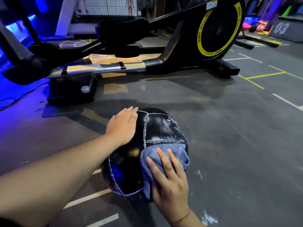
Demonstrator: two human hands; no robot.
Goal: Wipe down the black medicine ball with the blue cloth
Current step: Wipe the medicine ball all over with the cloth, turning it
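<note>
A black medicine ball (157, 126) with white stitched seams rests on the dark gym floor in the lower middle of the view. Whitish smears show on its upper right panel. My left hand (122, 126) lies flat on the ball's upper left side, fingers together, holding nothing. My right hand (170, 179) presses a folded blue cloth (165, 158) against the ball's near right side, fingers spread over the cloth. The ball's underside and far side are hidden.
A black elliptical trainer (218, 30) with a yellow-ringed flywheel stands just beyond the ball, its base block (72, 90) to the left. A grey box marked 03 (285, 30) sits far right. Painted lines cross the floor (246, 128).
</note>
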